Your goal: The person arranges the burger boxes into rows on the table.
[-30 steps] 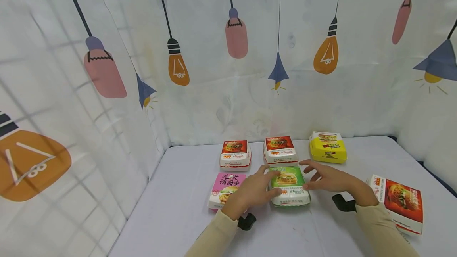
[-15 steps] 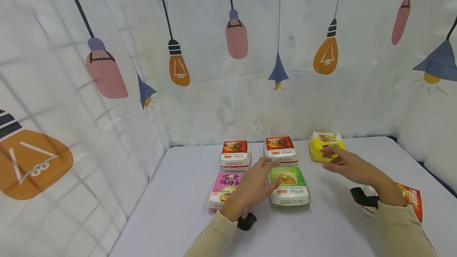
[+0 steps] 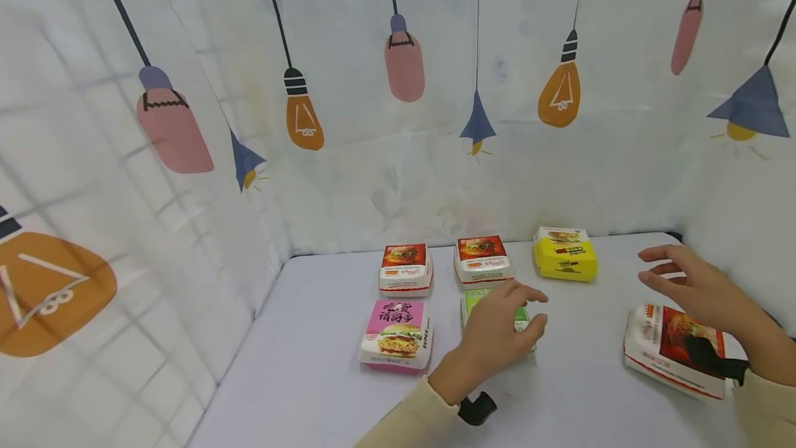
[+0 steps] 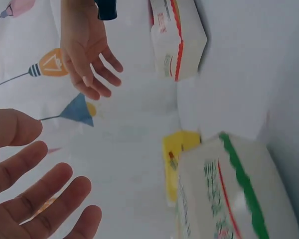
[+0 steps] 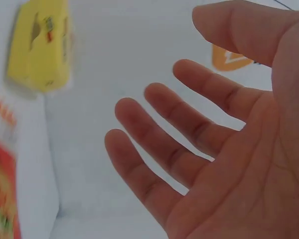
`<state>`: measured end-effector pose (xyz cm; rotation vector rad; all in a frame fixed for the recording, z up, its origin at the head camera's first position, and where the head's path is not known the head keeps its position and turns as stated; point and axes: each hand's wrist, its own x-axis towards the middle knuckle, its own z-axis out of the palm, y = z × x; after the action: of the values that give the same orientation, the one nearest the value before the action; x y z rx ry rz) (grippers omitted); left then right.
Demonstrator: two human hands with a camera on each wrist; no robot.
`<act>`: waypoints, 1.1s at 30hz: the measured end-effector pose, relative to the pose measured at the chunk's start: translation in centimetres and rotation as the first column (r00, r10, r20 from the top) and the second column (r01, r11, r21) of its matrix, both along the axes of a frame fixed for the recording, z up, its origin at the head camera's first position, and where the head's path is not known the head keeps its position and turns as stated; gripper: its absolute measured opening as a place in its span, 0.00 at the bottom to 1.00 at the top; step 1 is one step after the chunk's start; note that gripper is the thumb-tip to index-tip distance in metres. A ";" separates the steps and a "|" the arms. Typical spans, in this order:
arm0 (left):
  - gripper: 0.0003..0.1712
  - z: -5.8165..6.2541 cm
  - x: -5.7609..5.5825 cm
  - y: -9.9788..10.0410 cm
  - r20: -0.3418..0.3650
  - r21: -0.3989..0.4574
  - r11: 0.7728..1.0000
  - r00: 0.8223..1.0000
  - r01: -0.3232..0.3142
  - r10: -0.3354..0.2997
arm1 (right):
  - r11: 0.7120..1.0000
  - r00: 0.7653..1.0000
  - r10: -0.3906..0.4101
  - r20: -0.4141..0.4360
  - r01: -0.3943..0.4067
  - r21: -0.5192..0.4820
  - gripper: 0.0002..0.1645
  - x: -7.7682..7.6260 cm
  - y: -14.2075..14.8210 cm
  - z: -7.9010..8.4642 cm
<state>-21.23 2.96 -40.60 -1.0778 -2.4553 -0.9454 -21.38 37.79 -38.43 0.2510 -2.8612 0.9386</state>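
My left hand (image 3: 497,330) hovers over the green-topped burger box (image 3: 475,297), covering much of it from the head camera. Its fingers are spread and hold nothing; in the left wrist view the white side of this box (image 4: 209,199) stands apart from them. To the right, my right hand (image 3: 705,289) is raised above a larger red-topped burger box (image 3: 649,348), which sits at an angle on the table. In the right wrist view its fingers (image 5: 154,144) are loosely extended, with nothing between them and the thumb.
Two red-topped burger boxes, one left (image 3: 405,269) and one middle (image 3: 483,261), stand at the back of the white table (image 3: 298,365). A yellow burger box (image 3: 564,254) is back right. A pink burger box (image 3: 396,337) lies front left. Patterned cloth walls (image 3: 348,192) enclose the table.
My right hand has moved from beside the green-topped box rightward, past the yellow box, to above the larger red-topped box. The left hand has shifted right, over the green-topped box, uncovering the pink one.
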 end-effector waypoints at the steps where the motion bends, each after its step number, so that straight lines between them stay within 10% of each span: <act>1: 0.13 -0.2 0.1 0.7 0.019 -0.005 1.000 1.000 0.011 -0.011 | 1.000 1.000 -0.006 0.012 0.006 0.017 0.31 0.1 0.5 -0.4; 10: 0.14 -1.4 1.5 6.9 0.183 -0.117 0.988 0.980 0.097 -0.074 | 0.992 0.990 -0.060 0.125 0.045 0.114 0.33 1.3 4.0 -2.7; 19: 0.23 -3.6 2.0 12.0 0.381 -0.311 0.940 0.925 0.137 -0.009 | 0.995 0.957 -0.025 0.290 -0.003 0.096 0.31 1.4 5.3 -4.7; 33: 0.33 -5.5 1.3 12.0 0.360 -0.344 0.939 0.926 0.020 0.112 | 0.995 0.950 0.063 0.305 -0.084 0.055 0.29 -0.5 2.5 -4.0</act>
<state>-19.91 14.97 -46.13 -1.0072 -3.0371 -0.7843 -21.91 40.25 -42.40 0.2399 -3.1887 0.9705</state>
